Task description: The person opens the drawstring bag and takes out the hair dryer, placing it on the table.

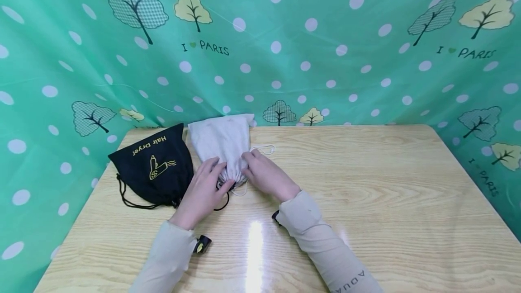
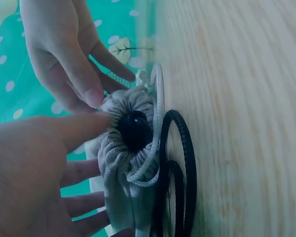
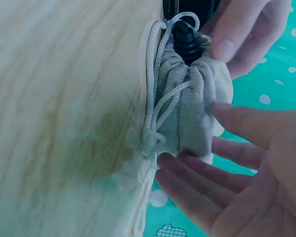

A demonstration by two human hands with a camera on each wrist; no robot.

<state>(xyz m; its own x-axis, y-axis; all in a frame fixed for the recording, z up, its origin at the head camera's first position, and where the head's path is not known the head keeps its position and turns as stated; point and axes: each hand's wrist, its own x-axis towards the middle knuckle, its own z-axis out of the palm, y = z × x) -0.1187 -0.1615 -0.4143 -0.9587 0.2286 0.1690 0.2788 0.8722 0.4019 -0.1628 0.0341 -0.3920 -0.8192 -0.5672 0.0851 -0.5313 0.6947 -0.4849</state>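
A light grey drawstring bag (image 1: 221, 139) lies at the back left, its gathered mouth facing the person. Poking from that mouth is a black ribbed end (image 3: 186, 44) of something otherwise hidden inside. My left hand (image 1: 203, 191) touches the bag's left side near the mouth, its thumb (image 2: 84, 129) at the gathered rim and its fingers spread. On the other side, my right hand (image 1: 266, 173) has its thumb and loosely extended fingers against the cloth. White cord (image 3: 152, 74) hangs from the mouth beside the bag.
A black drawstring bag (image 1: 140, 171) marked "Hair Dryer" lies left of the grey one, partly behind my left hand. Black cord loops (image 2: 187, 148) lie by the grey bag's mouth. Behind the wooden table (image 1: 366, 202) hangs a green dotted curtain (image 1: 333, 21).
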